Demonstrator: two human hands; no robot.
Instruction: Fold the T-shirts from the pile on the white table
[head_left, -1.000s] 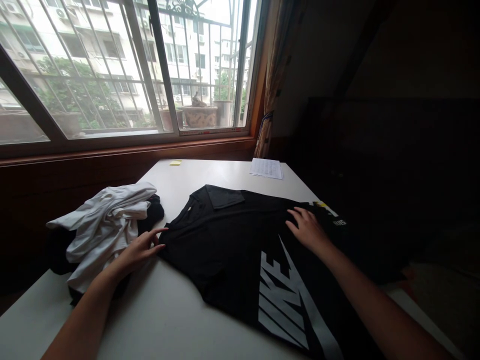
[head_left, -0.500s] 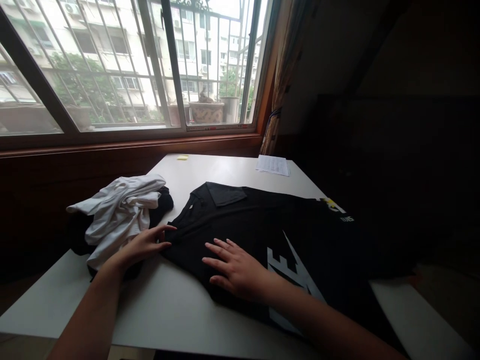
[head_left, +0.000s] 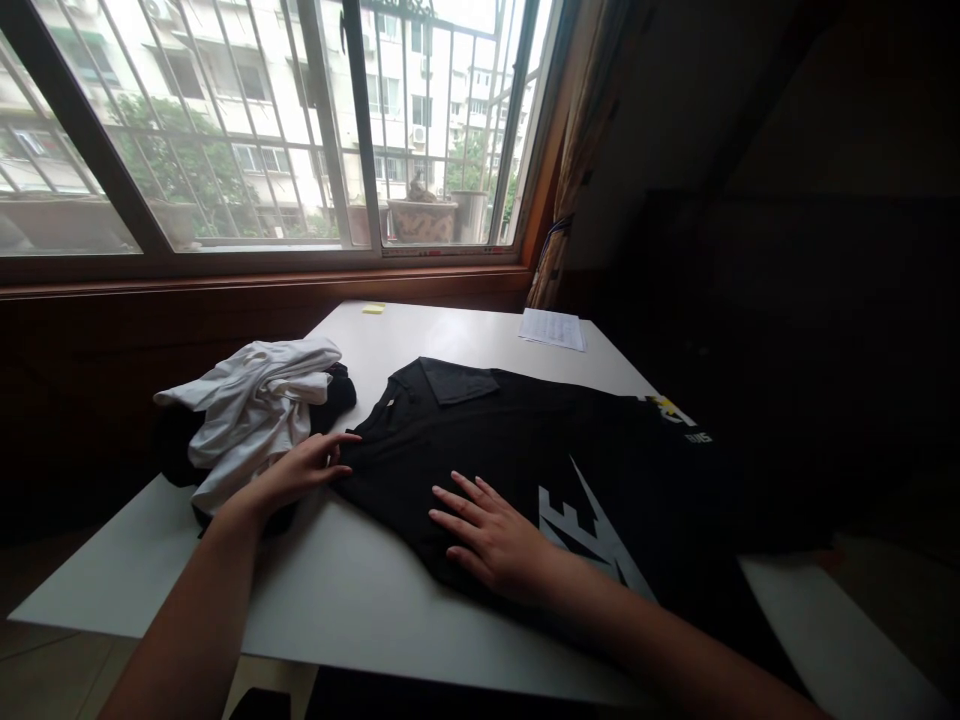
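left hand [head_left: 300, 472] open, touching black T-shirt [head_left: 480, 440] edge | right hand [head_left: 496, 537] flat on it

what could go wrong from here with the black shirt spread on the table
1. The black T-shirt seems to hang over the right edge of the table. Only the flat right hand presses it down, so a tug could slide it off.
2. The left hand touches the shirt's edge right beside the white garment pile, which sits at the left edge. Pulling there might snag the pile or nudge it off.
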